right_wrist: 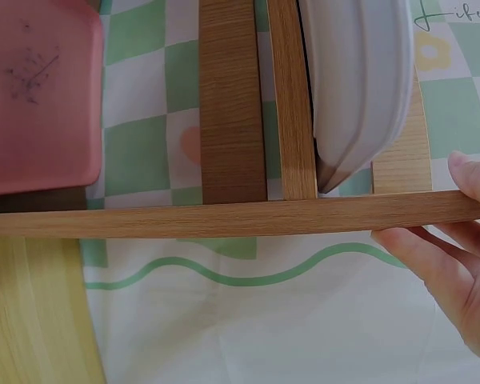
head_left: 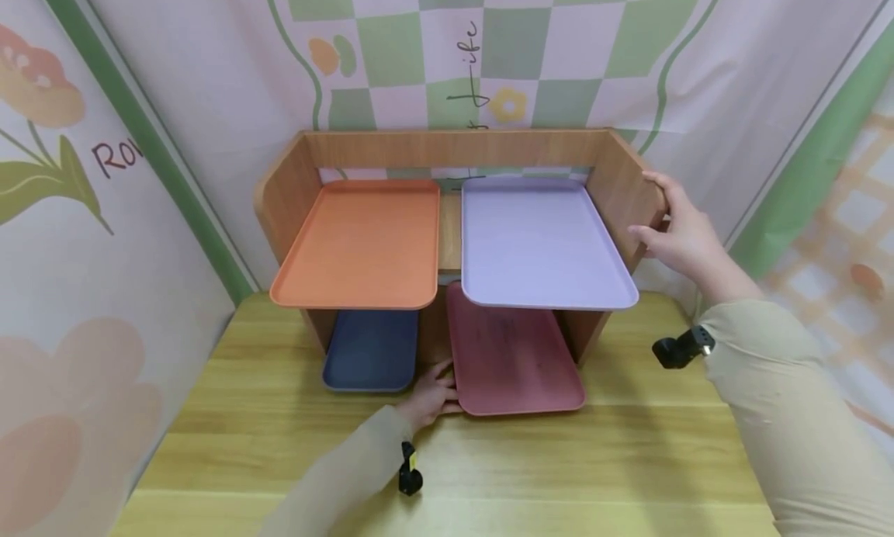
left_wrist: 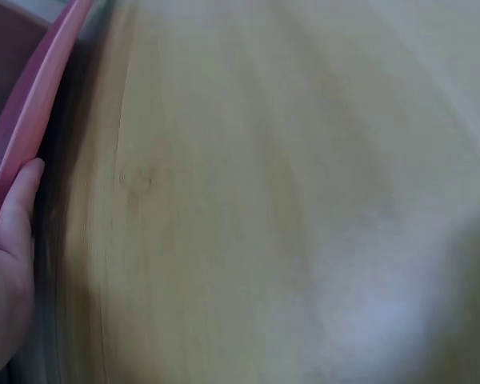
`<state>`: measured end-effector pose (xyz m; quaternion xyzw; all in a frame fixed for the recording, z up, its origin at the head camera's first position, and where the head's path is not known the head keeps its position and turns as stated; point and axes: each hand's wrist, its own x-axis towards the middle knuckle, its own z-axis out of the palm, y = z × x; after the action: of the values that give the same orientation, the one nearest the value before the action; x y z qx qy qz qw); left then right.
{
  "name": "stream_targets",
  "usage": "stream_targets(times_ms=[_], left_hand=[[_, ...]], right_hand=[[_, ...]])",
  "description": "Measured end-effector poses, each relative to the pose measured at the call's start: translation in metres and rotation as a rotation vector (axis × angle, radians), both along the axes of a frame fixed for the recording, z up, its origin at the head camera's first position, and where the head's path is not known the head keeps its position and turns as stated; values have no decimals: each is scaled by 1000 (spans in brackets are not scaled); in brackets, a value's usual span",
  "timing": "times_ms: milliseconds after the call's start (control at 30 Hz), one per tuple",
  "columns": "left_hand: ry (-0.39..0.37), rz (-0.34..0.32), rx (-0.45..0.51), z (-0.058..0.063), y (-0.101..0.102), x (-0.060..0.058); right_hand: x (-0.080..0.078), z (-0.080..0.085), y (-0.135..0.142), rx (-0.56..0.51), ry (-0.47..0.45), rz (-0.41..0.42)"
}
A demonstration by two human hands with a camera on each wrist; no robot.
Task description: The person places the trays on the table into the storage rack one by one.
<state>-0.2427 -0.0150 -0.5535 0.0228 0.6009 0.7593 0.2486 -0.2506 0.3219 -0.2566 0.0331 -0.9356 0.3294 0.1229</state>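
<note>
A two-level wooden shelf (head_left: 457,147) stands on the table, holding trays on both levels. At the lower right lies a dark pink tray (head_left: 517,358), its front part sticking out of the shelf. My left hand (head_left: 431,396) pinches this tray's left edge near the front corner; in the left wrist view a finger lies along the underside of the rim. My right hand (head_left: 680,230) grips the upper edge of the shelf's right side panel (right_wrist: 224,220), with the thumb on one face and fingers on the other in the right wrist view.
On the upper level an orange tray (head_left: 363,242) lies left and a lavender tray (head_left: 541,238) right, both jutting forward. A dark blue tray (head_left: 372,351) sits lower left. Behind the shelf hangs a checkered curtain (head_left: 447,48). The wooden table (head_left: 628,459) extends in front.
</note>
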Motion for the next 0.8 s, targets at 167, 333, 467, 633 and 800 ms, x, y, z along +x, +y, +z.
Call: stream_targets(times_ms=[167,333,467,633,800], left_hand=[[3,2,-6,-1,0,-4],[8,3,-38,4,-3,-4],[0,0,-42,4,-4,-5],[-21,-19,-7,6,-10,-5],[-77,-50,93,16,-32,4]], right_hand=[[-1,0,-1,-2,2,-1],[-2,0,-1,5,3,-1],[-4,-1,-1,10,-4,-4],[-6,-2,-2,-1,-4,1],[-3,-7,2,-60,10,26]])
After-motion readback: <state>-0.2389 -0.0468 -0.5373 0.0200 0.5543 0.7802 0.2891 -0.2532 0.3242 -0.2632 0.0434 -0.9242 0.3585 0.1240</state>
